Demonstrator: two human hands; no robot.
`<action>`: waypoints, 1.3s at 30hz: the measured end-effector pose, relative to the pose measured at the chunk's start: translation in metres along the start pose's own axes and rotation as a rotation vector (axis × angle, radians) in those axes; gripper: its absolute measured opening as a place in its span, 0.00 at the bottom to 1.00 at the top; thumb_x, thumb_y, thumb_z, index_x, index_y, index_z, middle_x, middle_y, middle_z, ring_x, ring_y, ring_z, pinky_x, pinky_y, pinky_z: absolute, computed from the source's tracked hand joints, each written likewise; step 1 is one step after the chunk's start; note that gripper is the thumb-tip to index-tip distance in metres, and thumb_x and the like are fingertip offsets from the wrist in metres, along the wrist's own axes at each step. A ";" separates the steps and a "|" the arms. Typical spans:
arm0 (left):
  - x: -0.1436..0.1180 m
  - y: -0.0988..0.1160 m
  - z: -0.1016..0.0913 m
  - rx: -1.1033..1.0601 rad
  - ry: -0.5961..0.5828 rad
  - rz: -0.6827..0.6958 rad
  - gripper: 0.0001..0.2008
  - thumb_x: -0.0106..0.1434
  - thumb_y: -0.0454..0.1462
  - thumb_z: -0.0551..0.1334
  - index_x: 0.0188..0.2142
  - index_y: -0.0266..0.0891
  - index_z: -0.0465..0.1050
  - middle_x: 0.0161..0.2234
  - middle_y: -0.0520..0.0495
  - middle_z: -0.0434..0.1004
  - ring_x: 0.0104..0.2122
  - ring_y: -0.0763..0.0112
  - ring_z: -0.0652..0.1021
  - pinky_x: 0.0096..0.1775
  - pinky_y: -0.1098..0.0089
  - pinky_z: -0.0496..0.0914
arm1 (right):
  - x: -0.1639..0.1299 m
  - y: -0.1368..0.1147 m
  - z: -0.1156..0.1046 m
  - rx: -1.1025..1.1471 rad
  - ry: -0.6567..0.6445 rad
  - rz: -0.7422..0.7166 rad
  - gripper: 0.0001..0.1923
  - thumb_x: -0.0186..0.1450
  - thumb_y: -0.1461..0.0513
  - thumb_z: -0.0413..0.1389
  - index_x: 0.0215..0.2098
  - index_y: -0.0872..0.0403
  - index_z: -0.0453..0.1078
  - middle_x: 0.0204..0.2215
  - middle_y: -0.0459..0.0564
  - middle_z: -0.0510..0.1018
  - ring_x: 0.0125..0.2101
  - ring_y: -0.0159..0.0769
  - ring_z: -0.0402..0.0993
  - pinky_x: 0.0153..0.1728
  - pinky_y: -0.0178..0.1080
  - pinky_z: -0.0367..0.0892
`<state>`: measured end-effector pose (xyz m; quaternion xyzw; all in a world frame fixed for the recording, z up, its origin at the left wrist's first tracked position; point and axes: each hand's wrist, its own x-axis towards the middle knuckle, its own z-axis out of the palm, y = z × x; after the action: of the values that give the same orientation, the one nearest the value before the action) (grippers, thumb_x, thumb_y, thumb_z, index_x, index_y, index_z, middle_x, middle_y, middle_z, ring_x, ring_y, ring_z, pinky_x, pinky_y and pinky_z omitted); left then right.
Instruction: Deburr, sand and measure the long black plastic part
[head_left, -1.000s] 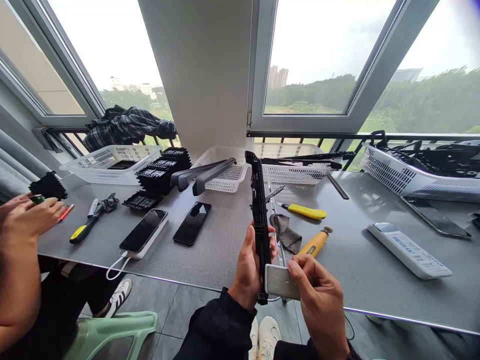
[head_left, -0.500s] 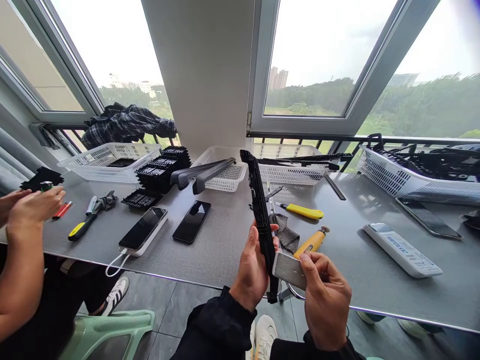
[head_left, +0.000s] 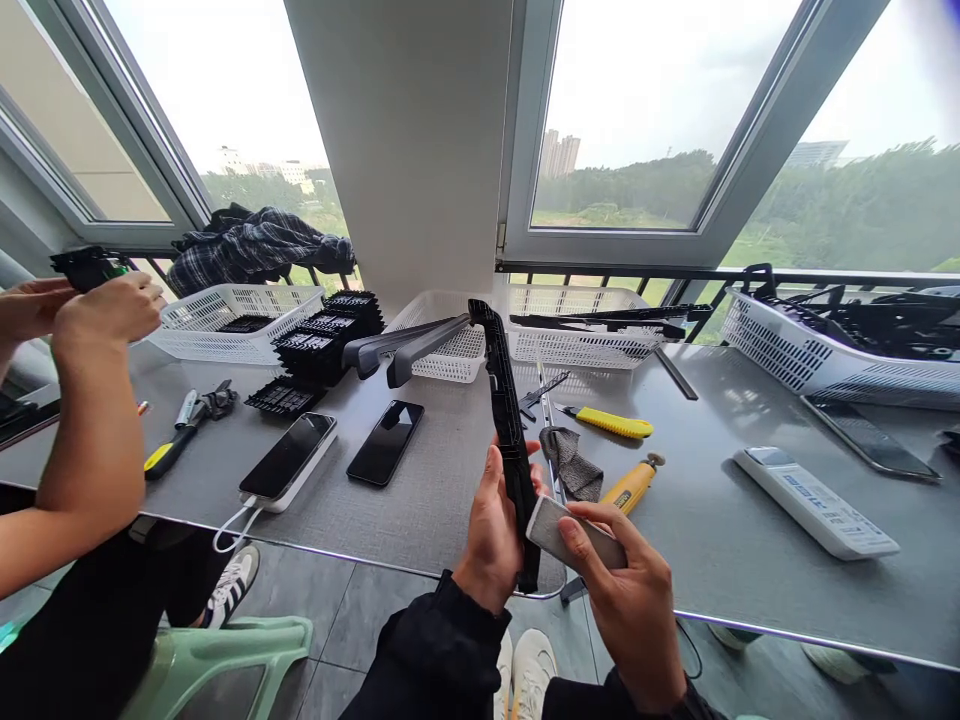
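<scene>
My left hand [head_left: 489,540] is closed around the lower part of a long black plastic part [head_left: 502,390], which stands nearly upright, its curved top end pointing away from me. In my right hand [head_left: 634,595] a flat grey block with rounded corners [head_left: 555,528] is pinched between thumb and fingers. The block's left end lies against or just in front of the black part's lower edge; whether they touch I cannot tell. Beyond my hands lie a grey cloth [head_left: 574,465], a yellow rotary-type tool [head_left: 632,485] and a yellow utility knife [head_left: 611,423].
Two phones [head_left: 386,443] [head_left: 289,460], one on a white charger, lie left of my hands. White baskets [head_left: 581,347] line the back beside stacked black parts [head_left: 319,340]. A white device [head_left: 817,505] lies right. At left, a co-worker's hands [head_left: 109,315] hold a black part.
My right hand and the grey block have moved left, and the block is tilted differently. The black part has shifted slightly left. The co-worker's hands have risen with their black part.
</scene>
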<state>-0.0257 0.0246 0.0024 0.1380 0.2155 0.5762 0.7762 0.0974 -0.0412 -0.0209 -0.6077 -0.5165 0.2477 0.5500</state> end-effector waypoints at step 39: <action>0.004 -0.009 -0.004 0.074 -0.039 -0.017 0.26 0.60 0.56 0.75 0.45 0.38 0.79 0.36 0.47 0.76 0.28 0.75 0.70 0.31 0.73 0.66 | 0.008 0.013 -0.021 0.180 -0.387 0.160 0.20 0.65 0.44 0.66 0.37 0.53 0.79 0.32 0.49 0.81 0.29 0.37 0.74 0.28 0.34 0.69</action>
<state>-0.0194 0.0258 -0.0058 0.1759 0.2228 0.5585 0.7794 0.1228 -0.0412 -0.0250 -0.5364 -0.5382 0.4478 0.4713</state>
